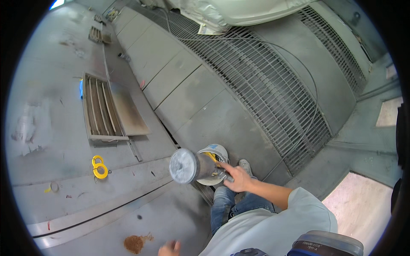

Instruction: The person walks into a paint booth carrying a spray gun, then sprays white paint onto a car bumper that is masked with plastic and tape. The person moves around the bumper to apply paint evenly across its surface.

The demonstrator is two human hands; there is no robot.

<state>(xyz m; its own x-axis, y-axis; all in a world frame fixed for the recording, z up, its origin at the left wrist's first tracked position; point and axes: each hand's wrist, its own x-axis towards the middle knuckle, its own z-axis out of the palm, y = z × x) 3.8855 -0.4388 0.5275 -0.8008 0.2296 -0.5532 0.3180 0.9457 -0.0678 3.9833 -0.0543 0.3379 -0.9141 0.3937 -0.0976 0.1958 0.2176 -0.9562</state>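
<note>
In my right hand (239, 178) is a spray gun (223, 174), its fingers wrapped round the metal part and the index finger stretched along it. A large grey cup (184, 165) with a pale round end is on the gun, tilted toward the left. Behind and below the gun stands a white bucket (215, 149), and something yellow (211, 156) shows at its opening. Only a small part of my left hand (169, 248) comes in at the lower edge, near a brown stain (134, 244). Its fingers are mostly cut off.
A metal floor grate (273, 89) runs past on the right, with a grey hose (314, 81) across it. Wrapped covering (209, 17) hangs from a pale body at the top. On the left wall are a louvred vent (102, 106) and yellow tape rolls (100, 170).
</note>
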